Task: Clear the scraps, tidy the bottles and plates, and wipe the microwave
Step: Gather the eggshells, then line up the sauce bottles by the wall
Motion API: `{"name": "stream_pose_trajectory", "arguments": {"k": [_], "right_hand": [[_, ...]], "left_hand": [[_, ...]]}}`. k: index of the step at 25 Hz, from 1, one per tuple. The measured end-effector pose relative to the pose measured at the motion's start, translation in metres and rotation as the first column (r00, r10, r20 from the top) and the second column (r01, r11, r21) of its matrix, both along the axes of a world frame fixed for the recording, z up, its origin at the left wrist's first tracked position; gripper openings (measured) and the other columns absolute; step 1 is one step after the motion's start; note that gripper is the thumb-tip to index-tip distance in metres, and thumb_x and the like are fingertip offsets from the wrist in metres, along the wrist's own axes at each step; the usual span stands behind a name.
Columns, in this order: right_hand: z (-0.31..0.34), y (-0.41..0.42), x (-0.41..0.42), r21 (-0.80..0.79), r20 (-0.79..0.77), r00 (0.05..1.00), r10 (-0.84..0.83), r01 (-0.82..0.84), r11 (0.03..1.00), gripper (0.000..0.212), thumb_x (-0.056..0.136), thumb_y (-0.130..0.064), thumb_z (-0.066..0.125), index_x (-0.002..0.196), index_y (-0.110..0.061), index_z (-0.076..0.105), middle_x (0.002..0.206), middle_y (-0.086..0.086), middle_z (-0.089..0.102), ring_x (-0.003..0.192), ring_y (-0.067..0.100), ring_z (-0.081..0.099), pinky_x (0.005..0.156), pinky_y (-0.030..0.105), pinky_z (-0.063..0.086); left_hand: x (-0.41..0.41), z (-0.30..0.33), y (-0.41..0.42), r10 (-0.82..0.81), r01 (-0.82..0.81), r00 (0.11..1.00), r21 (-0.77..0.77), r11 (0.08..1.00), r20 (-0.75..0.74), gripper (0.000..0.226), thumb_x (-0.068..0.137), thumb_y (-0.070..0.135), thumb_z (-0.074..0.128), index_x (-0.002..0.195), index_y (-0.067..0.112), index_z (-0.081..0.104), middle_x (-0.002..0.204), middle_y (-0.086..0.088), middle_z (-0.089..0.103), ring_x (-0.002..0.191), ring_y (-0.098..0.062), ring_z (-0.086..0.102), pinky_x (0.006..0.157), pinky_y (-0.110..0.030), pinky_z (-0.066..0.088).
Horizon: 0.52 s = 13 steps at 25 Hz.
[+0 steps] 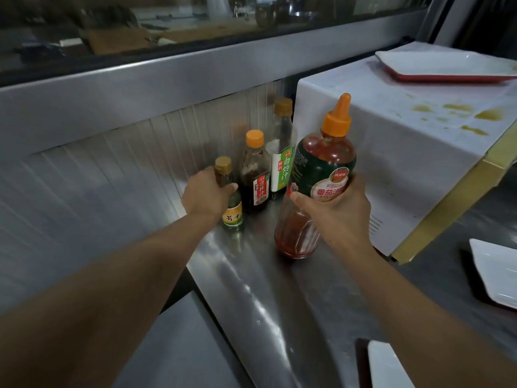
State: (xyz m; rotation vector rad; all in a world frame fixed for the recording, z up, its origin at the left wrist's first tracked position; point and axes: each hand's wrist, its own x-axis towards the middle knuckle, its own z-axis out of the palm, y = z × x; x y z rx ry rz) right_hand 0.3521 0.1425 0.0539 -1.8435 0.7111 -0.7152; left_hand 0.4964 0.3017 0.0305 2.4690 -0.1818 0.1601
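Nearest the camera, the right hand point(334, 208) has its grip clenched round the middle of the ketchup bottle point(316, 180), whose long axis leans a little, base low over the steel tabletop point(268, 289) and orange nozzle tipped up and to the right toward the microwave point(405, 141); whether the base touches the surface I cannot tell. A little farther in, the left hand point(205, 191) grasps the small green-labelled bottle point(231, 203) at its shoulder, upright on the tabletop. Beyond it stand the dark sauce bottle point(254, 175) and the tall green-and-white bottle point(281, 152), in a row running back into the corner. The open spot for the ketchup seems to lie just ahead of the right hand, between that row and the microwave's side, so the right hand is the nearer one
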Motion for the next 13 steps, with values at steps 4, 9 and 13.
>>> {"name": "stream_pose_trajectory", "arguments": {"k": [4,9,13], "right_hand": [[-0.003,-0.004,0.004,-0.005,-0.004,1.000,0.005,-0.005,1.000,0.074,0.052,-0.039,0.088,0.107,-0.029,0.039,0.099,-0.015,0.053,0.086,0.004,0.054,0.066,0.010,0.039],[-0.004,-0.008,0.005,-0.017,-0.014,1.000,0.014,-0.014,1.000,0.077,0.052,-0.040,0.088,0.113,-0.025,0.043,0.102,-0.014,0.054,0.090,0.005,0.055,0.070,0.015,0.042],[-0.006,-0.010,0.005,-0.027,-0.023,0.999,0.029,-0.029,0.999,0.079,0.052,-0.041,0.088,0.116,-0.024,0.044,0.105,-0.012,0.056,0.091,0.005,0.055,0.074,0.018,0.044]], "left_hand": [[0.009,-0.001,-0.009,0.016,-0.018,0.999,0.033,0.999,0.041,0.032,0.079,0.037,0.071,0.094,0.011,0.060,0.095,-0.011,0.066,0.092,-0.031,0.061,0.066,-0.032,0.041],[0.008,0.000,-0.013,0.049,-0.054,0.996,0.064,0.997,0.079,0.033,0.081,0.037,0.070,0.098,0.010,0.062,0.097,-0.011,0.067,0.093,-0.031,0.061,0.067,-0.033,0.043],[0.007,0.000,-0.016,0.061,-0.067,0.994,0.058,0.996,0.092,0.033,0.082,0.036,0.069,0.100,0.009,0.061,0.099,-0.012,0.067,0.094,-0.031,0.061,0.068,-0.033,0.043]]}}
